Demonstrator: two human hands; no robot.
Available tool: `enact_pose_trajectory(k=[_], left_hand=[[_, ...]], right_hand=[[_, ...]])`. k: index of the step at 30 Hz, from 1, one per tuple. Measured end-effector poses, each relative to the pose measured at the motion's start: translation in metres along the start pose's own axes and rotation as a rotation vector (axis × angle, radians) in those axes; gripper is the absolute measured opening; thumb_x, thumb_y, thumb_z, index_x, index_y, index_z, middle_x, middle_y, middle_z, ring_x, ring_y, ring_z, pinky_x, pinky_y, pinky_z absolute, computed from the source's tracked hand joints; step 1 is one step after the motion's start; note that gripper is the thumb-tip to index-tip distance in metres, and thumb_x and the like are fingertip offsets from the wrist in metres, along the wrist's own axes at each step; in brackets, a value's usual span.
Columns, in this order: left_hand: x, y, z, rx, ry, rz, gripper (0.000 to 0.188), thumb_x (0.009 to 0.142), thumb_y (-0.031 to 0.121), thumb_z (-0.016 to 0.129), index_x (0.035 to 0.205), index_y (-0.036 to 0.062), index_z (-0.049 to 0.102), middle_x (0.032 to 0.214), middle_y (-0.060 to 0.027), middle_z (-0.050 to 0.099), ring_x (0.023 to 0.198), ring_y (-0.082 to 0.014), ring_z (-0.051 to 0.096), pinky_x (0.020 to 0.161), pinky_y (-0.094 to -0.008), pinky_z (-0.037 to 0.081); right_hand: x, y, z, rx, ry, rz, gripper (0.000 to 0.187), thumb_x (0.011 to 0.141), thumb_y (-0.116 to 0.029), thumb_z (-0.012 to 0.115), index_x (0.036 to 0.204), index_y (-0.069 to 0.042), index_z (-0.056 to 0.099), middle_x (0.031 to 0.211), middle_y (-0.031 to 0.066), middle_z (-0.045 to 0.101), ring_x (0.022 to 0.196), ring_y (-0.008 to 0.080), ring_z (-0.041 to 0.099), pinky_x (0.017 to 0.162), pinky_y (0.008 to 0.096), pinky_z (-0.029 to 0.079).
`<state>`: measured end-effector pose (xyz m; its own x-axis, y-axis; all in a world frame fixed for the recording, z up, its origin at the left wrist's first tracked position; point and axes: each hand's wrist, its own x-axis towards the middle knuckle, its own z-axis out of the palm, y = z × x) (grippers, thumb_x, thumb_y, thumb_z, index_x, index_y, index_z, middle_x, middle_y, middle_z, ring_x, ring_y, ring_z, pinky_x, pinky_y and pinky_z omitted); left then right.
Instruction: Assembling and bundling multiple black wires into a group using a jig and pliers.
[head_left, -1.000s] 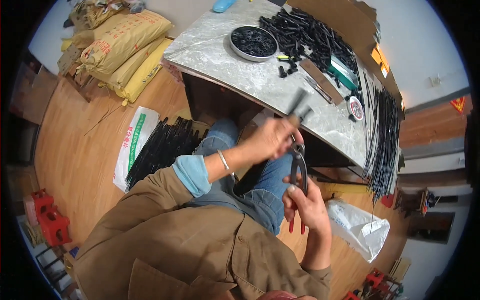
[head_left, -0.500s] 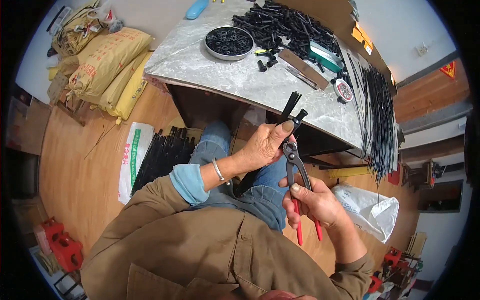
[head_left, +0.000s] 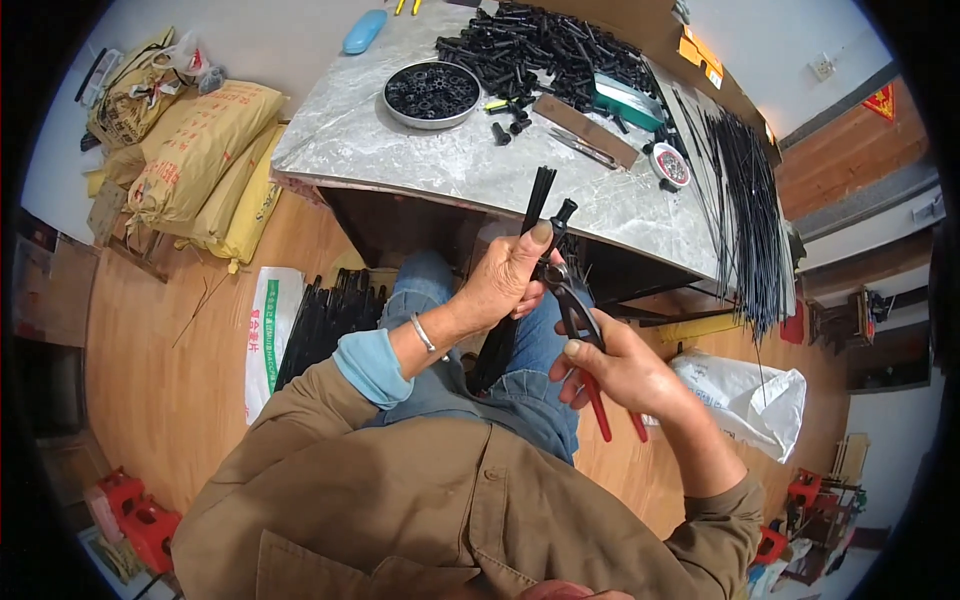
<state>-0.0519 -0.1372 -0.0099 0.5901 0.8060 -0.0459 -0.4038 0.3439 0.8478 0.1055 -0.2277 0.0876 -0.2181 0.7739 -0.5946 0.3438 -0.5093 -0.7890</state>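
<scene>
My left hand (head_left: 510, 275) grips a bundle of long black rods (head_left: 522, 262) that stands nearly upright over my lap, its top ends reaching past the table edge. My right hand (head_left: 615, 365) holds red-handled pliers (head_left: 585, 335) whose jaws close on the bundle just beside my left thumb. One rod carries a black cap at its top end. A bracelet sits on my left wrist.
A grey table (head_left: 380, 150) carries a round tray of black rings (head_left: 432, 94), a heap of black caps (head_left: 545, 45), a wooden strip (head_left: 585, 130) and long black rods (head_left: 745, 215) hanging over its right edge. Yellow sacks (head_left: 195, 150) lie left. More rods (head_left: 330, 315) rest on a white bag.
The view has shifted, so table and hands sit lower in the picture. Both hands keep their hold; the pliers stay on the bundle with the right hand slightly lower on the handles.
</scene>
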Motion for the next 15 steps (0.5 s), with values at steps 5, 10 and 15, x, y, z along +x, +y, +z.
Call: enact_pose_trajectory(k=[5,10,15], left_hand=[[0.002,0.001,0.003,0.020,-0.049,-0.010,0.066,0.089,0.067,0.044,0.089,0.0020,0.054,0.050,0.0040,0.039,0.040,-0.0044,0.038,0.037,-0.0203,0.030],[0.003,0.003,0.005,0.049,-0.010,-0.031,0.066,0.089,0.067,0.044,0.088,0.0021,0.054,0.050,0.0040,0.039,0.040,-0.0045,0.038,0.037,-0.0205,0.030],[0.002,0.001,0.008,0.086,0.008,0.007,0.067,0.089,0.067,0.043,0.086,0.0016,0.057,0.050,0.0043,0.036,0.040,-0.0049,0.037,0.037,-0.0213,0.030]], right_hand=[[-0.014,-0.017,-0.018,0.058,-0.075,0.113,0.027,0.099,-0.015,0.046,0.120,0.001,0.043,0.073,0.0096,0.059,0.051,0.0151,0.058,0.049,0.0280,0.049],[-0.010,-0.016,-0.022,0.033,-0.081,0.143,0.020,0.098,-0.016,0.049,0.113,-0.002,0.045,0.064,0.0015,0.048,0.044,0.0092,0.045,0.040,0.0264,0.039],[-0.004,-0.010,-0.006,0.130,-0.045,0.167,0.013,0.099,-0.015,0.047,0.108,-0.006,0.045,0.064,-0.0002,0.041,0.045,0.0074,0.036,0.040,0.0245,0.032]])
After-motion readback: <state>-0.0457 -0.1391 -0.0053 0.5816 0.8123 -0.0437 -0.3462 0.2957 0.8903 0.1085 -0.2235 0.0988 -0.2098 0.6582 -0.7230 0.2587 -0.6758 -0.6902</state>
